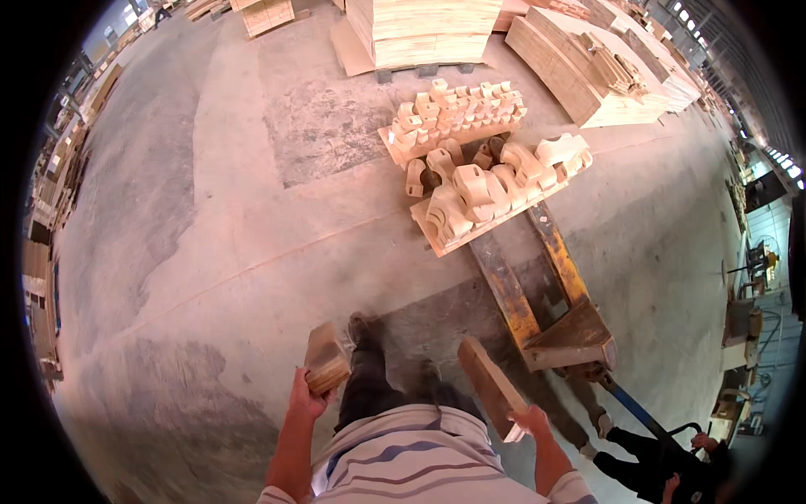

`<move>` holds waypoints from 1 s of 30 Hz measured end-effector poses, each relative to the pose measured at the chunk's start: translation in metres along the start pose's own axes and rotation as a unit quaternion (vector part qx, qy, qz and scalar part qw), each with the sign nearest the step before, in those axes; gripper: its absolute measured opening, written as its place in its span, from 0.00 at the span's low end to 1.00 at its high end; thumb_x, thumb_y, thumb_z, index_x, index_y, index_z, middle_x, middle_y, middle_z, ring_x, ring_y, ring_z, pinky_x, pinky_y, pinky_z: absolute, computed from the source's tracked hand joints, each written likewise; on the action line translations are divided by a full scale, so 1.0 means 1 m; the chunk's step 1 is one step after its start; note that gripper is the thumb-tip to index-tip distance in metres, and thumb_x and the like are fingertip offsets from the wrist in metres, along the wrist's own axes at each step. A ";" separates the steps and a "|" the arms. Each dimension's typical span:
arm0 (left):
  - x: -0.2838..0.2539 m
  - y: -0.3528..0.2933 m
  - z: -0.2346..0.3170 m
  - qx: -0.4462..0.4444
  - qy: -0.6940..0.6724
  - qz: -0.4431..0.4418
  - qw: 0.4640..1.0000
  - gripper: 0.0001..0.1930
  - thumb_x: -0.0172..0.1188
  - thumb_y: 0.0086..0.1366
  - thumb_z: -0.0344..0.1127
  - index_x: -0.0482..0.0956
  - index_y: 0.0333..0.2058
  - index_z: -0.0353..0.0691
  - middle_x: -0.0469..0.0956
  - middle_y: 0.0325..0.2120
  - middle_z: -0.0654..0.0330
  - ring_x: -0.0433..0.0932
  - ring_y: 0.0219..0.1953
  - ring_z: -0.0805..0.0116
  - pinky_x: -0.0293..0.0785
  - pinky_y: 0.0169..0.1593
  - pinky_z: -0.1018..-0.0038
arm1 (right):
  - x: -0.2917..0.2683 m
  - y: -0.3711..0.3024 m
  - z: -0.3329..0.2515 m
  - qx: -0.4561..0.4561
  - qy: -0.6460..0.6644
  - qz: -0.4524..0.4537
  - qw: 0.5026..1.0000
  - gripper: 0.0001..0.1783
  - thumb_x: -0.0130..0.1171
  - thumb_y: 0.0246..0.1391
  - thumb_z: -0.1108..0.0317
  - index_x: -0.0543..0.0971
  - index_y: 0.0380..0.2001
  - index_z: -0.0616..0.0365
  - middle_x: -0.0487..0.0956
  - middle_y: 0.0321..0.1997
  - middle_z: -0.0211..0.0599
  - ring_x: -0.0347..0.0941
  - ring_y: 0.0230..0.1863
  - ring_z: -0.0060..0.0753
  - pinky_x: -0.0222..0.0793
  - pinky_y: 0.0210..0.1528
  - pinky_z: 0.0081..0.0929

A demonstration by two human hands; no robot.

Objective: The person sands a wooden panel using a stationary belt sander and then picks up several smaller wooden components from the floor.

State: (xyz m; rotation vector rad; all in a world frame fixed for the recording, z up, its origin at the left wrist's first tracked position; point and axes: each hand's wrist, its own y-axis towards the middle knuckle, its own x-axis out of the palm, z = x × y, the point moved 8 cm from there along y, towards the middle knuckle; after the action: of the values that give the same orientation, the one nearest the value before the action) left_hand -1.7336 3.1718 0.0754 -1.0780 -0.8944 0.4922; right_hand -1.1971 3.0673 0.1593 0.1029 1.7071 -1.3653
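Observation:
My left hand point(311, 393) is closed around the near end of a short, thick wooden block point(327, 357), held out at my left side above the floor. On the other side, my right hand point(529, 419) grips the near end of a longer wooden board point(489, 382), which tilts up and away to the left. The two pieces are apart, with my legs between them. Neither hand touches anything else that I can see.
A worn yellow pallet jack point(514, 309) stands ahead right, its forks reaching a pallet of curved wooden pieces point(487, 189). Another person point(663, 454) in dark clothes is by its handle point(635, 406). Large timber stacks point(424, 34) stand farther off.

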 end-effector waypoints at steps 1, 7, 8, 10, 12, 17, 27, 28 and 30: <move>0.012 0.000 0.015 0.003 0.007 0.005 1.000 0.21 0.50 0.56 0.49 0.67 0.45 0.44 0.71 0.41 0.57 0.72 0.41 0.59 0.74 0.38 0.63 | -0.003 -0.007 -0.019 0.004 -0.011 -0.010 1.000 0.36 0.62 0.28 0.49 0.76 0.39 0.68 0.76 0.41 0.55 0.72 0.46 0.47 0.66 0.48 0.35; 0.046 0.025 0.083 -0.031 0.060 -0.026 0.997 0.19 0.50 0.56 0.49 0.69 0.42 0.45 0.72 0.40 0.58 0.72 0.40 0.60 0.73 0.37 0.65 | -0.007 -0.011 -0.076 0.010 -0.018 0.012 1.000 0.36 0.62 0.28 0.46 0.77 0.35 0.69 0.77 0.37 0.56 0.74 0.42 0.48 0.68 0.45 0.34; 0.055 0.024 0.097 -0.023 0.071 -0.017 0.997 0.19 0.50 0.56 0.49 0.69 0.42 0.46 0.72 0.40 0.58 0.72 0.40 0.60 0.73 0.36 0.65 | -0.007 -0.014 -0.090 0.021 -0.016 -0.002 1.000 0.36 0.62 0.28 0.46 0.77 0.36 0.68 0.77 0.38 0.55 0.73 0.43 0.48 0.68 0.46 0.34; 0.071 0.022 0.119 -0.004 0.091 0.003 0.996 0.19 0.49 0.56 0.50 0.69 0.42 0.46 0.72 0.39 0.58 0.73 0.39 0.60 0.73 0.36 0.66 | -0.010 -0.018 -0.113 0.040 -0.014 -0.030 0.999 0.36 0.61 0.29 0.46 0.77 0.37 0.66 0.77 0.39 0.52 0.73 0.46 0.46 0.67 0.48 0.35; 0.084 0.035 0.140 -0.004 0.095 -0.012 0.995 0.19 0.49 0.56 0.50 0.69 0.42 0.46 0.73 0.39 0.58 0.73 0.39 0.60 0.74 0.36 0.67 | 0.010 0.003 -0.112 0.029 -0.008 -0.053 0.998 0.35 0.61 0.29 0.45 0.78 0.36 0.66 0.77 0.39 0.52 0.73 0.46 0.46 0.67 0.48 0.35; 0.120 0.044 0.180 -0.009 0.094 0.027 0.995 0.21 0.48 0.56 0.51 0.69 0.43 0.43 0.73 0.38 0.57 0.74 0.37 0.60 0.75 0.34 0.69 | 0.023 0.026 -0.153 0.033 0.010 -0.091 0.995 0.36 0.61 0.29 0.44 0.78 0.36 0.65 0.77 0.39 0.52 0.73 0.45 0.46 0.68 0.47 0.35; 0.203 0.083 0.236 0.010 0.194 0.048 0.980 0.23 0.47 0.55 0.52 0.69 0.44 0.43 0.73 0.37 0.56 0.74 0.36 0.60 0.75 0.34 0.69 | 0.016 0.042 -0.206 0.049 0.051 -0.059 0.996 0.39 0.62 0.28 0.42 0.76 0.38 0.66 0.76 0.43 0.52 0.71 0.48 0.48 0.67 0.48 0.36; 0.209 0.088 0.239 0.006 0.197 0.044 0.979 0.23 0.47 0.55 0.52 0.69 0.43 0.43 0.73 0.37 0.56 0.74 0.36 0.61 0.74 0.34 0.69 | 0.011 0.040 -0.210 0.046 0.053 -0.041 0.997 0.39 0.62 0.28 0.42 0.76 0.39 0.66 0.76 0.43 0.52 0.71 0.48 0.48 0.67 0.48 0.36; 0.225 0.099 0.246 -0.003 0.200 0.034 0.979 0.22 0.47 0.55 0.52 0.69 0.43 0.44 0.73 0.37 0.57 0.73 0.37 0.61 0.74 0.35 0.69 | 0.008 0.043 -0.212 0.050 0.056 -0.045 0.996 0.38 0.62 0.28 0.43 0.76 0.38 0.66 0.76 0.42 0.52 0.71 0.47 0.47 0.67 0.48 0.35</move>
State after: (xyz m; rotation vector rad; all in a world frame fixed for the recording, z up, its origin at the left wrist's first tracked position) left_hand -1.8006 3.5107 0.1170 -1.1638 -0.5064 0.3128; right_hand -1.3032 3.2512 0.1148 0.1632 1.7524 -1.5385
